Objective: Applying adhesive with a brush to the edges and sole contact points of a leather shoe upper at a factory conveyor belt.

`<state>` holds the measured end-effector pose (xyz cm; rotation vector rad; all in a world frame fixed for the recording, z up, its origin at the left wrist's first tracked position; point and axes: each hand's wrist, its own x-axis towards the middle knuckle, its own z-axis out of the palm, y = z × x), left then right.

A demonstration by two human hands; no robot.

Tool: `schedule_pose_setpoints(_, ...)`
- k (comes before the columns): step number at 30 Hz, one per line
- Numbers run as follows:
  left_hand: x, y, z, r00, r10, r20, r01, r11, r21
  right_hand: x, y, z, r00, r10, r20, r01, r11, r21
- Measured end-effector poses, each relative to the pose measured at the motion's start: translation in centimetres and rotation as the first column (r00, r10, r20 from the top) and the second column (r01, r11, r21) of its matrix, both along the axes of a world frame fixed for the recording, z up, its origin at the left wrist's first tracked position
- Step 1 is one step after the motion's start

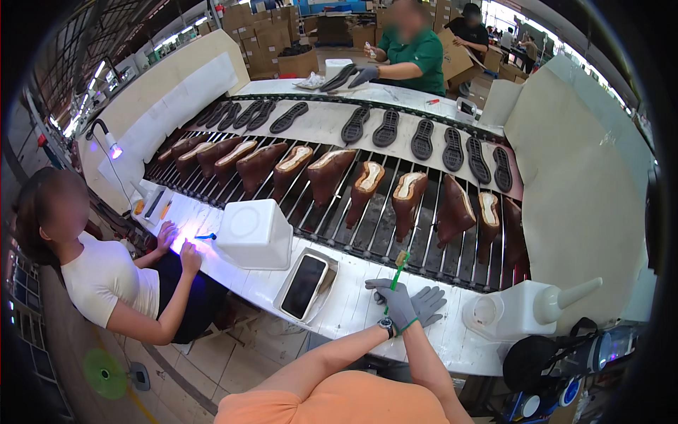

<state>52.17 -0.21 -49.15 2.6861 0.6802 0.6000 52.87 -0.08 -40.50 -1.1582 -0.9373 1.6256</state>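
Note:
My forearms cross at the wrists above the white tabletop (360, 279). In my right hand (400, 302), grey-gloved, a small green-handled brush (397, 274) points up and away, its tan bristles near the conveyor's front edge. My left hand (428, 305), also grey-gloved with a watch at its wrist, rests on the tabletop beyond the right wrist, fingers stretched to the right, holding nothing. Ahead, brown shoe uppers (408, 201) stand bottom-up on the roller conveyor (339, 215), their undersides partly pale. Behind them, black shoe soles (421, 139) lie in a row on a pale belt.
A white squeeze bottle (526, 308) lies at my right. To the left are a phone (305, 285) in a tray and a white box (256, 233). A seated person (116, 272) works under a purple lamp (115, 150); a person in green (417, 53) handles soles across the conveyor.

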Motion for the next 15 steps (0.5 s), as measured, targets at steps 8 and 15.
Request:
schedule_pose_setpoints(8, 0.04, -0.35, -0.10, 0.999, 0.009, 0.043, -0.011, 1.000, 0.028, 0.18, -0.17, -0.05, 0.999, -0.028, 0.016, 0.028, 1.000, -0.014)
schedule_pose_setpoints(15, 0.03, 0.04, 0.50, 1.000, -0.005, 0.017, 0.004, 0.999, 0.050, 0.20, 0.07, 0.45, 1.000, 0.002, 0.020, -0.001, 0.999, -0.034)
